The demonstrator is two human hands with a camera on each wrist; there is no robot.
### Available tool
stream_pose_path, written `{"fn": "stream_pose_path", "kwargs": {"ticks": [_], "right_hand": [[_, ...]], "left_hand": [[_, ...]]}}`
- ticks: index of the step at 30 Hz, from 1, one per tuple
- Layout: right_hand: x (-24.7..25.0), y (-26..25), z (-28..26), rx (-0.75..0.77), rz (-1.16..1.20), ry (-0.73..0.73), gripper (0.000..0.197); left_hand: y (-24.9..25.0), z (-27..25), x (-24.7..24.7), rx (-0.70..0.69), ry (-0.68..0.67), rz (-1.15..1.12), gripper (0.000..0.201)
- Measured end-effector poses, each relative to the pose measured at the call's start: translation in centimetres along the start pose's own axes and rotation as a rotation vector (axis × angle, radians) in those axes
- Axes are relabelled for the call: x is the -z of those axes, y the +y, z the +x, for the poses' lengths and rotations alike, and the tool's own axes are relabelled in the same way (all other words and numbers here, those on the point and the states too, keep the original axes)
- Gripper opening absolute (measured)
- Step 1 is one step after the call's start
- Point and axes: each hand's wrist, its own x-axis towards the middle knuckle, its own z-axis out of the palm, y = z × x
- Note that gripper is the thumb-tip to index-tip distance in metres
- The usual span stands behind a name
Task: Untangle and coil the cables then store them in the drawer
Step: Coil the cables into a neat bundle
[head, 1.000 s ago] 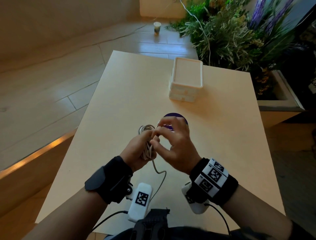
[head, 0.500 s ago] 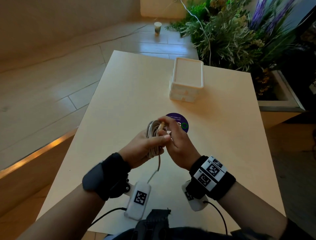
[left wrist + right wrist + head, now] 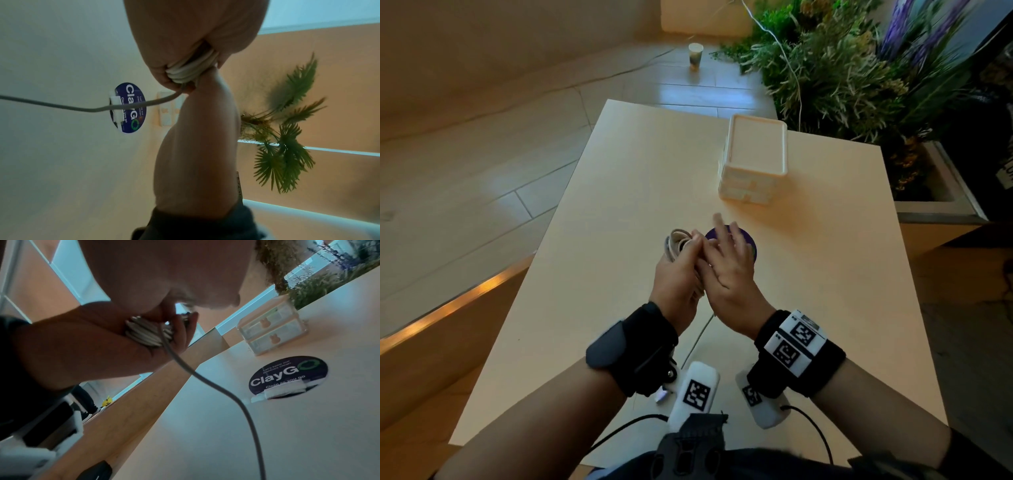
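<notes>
Left hand grips a coiled white cable above the table; both drawers of the small organiser are closed.

The left hand (image 3: 677, 274) curls round the bundled white cable (image 3: 677, 244), one loose strand trailing down toward the pale wooden table (image 3: 619, 192). The right hand (image 3: 729, 270) is beside it with fingers spread and straight, holding nothing. Farther back stands the small cream two-drawer plastic organiser (image 3: 755, 161), its contents not visible. A round dark-blue sticker (image 3: 287, 374) lies between it and the hands.
</notes>
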Motion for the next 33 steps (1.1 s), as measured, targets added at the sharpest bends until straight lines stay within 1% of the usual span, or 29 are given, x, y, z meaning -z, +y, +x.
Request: {"fn": "stream_pose_path", "kwargs": {"ticks": [2, 3, 4, 5, 6, 7, 8, 10, 12, 13, 14, 16, 18, 20, 21, 22, 23, 25, 27, 28, 30, 31, 32, 33], "right_hand": [[0.4, -0.1, -0.9, -0.063, 0.264, -0.052, 0.054], [0.4, 0.0, -1.5, -0.106, 0.407, -0.091, 0.06], [0.4, 0.1, -2.3, -0.144, 0.493, -0.151, 0.064], [0.3, 0.4, -3.0, -0.162, 0.504, -0.227, 0.064], [0.3, 0.6, -3.6, -0.159, 0.47, -0.3, 0.059], [0.4, 1.0, -4.1, -0.144, 0.412, -0.345, 0.048], [0.7, 1.4, -4.4, -0.123, 0.349, -0.347, 0.035], [1.7, 1.6, -4.5, -0.067, 0.276, -0.27, 0.019], [3.0, 1.2, -4.1, 0.075, 0.207, -0.159, 0.017], [3.5, 0.9, -3.6, 0.165, 0.177, -0.116, 0.017], [4.0, 0.5, -2.9, 0.237, 0.155, -0.086, 0.017], [4.3, -0.3, -1.3, 0.3, 0.131, -0.033, 0.016], [4.5, -0.9, 0.1, 0.257, 0.165, 0.035, 0.015], [4.5, -1.1, 0.8, 0.147, 0.215, 0.082, 0.015], [4.4, -1.1, 1.0, 0.094, 0.233, 0.091, 0.016], [4.4, -1.0, 1.0, 0.054, 0.252, 0.091, 0.014], [4.2, -1.0, 1.0, 0.032, 0.268, 0.088, 0.011], [3.6, -0.8, 0.7, 0.003, 0.277, 0.09, 0.01], [2.7, -0.1, 0.1, -0.042, 0.261, 0.097, 0.013], [2.2, 0.2, -0.4, -0.065, 0.25, 0.094, 0.016], [1.3, 0.8, -1.7, -0.075, 0.196, 0.04, 0.021], [1.0, 0.8, -2.5, -0.06, 0.144, -0.017, 0.024], [0.6, 0.7, -3.4, -0.04, 0.074, -0.088, 0.028], [0.4, 0.4, -4.2, -0.008, -0.006, -0.158, 0.032]], "left_hand": [[0.8, 0.6, -0.1, 0.027, 0.042, -0.055, 0.016], [1.3, 1.1, -0.1, 0.027, 0.072, -0.095, 0.016], [1.9, 1.5, 0.0, 0.026, 0.085, -0.157, 0.017], [2.4, 2.0, 0.1, 0.028, 0.084, -0.223, 0.019], [2.9, 2.3, 0.3, 0.035, 0.08, -0.286, 0.02], [3.4, 2.6, 0.5, 0.04, 0.079, -0.319, 0.02], [3.8, 2.9, 0.8, 0.037, 0.08, -0.315, 0.02], [4.6, 3.4, 1.7, -0.014, 0.109, -0.186, 0.019], [4.8, 3.5, 2.6, -0.072, 0.123, 0.084, 0.017], [4.7, 3.2, 2.9, -0.067, 0.097, 0.24, 0.02], [4.4, 2.8, 3.0, -0.039, 0.046, 0.376, 0.028], [3.6, 1.7, 2.7, 0.055, -0.124, 0.534, 0.049], [2.9, 0.7, 2.1, 0.196, -0.321, 0.566, 0.065], [2.6, 0.0, 2.0, 0.318, -0.48, 0.475, 0.077], [2.5, -0.2, 2.0, 0.34, -0.522, 0.439, 0.078], [2.5, -0.3, 2.2, 0.333, -0.532, 0.425, 0.073], [2.4, -0.4, 2.4, 0.302, -0.519, 0.432, 0.06], [2.4, -0.4, 2.4, 0.245, -0.44, 0.42, 0.029], [2.6, -0.1, 2.3, 0.22, -0.343, 0.272, 0.009], [2.8, 0.1, 2.3, 0.211, -0.288, 0.159, 0.008], [3.3, 0.8, 2.5, 0.17, -0.152, -0.028, 0.022], [3.5, 1.2, 2.7, 0.126, -0.069, -0.067, 0.026], [3.5, 1.5, 2.9, 0.064, 0.023, -0.053, 0.027], [3.4, 1.8, 3.1, -0.01, 0.117, 0.011, 0.027]]}}
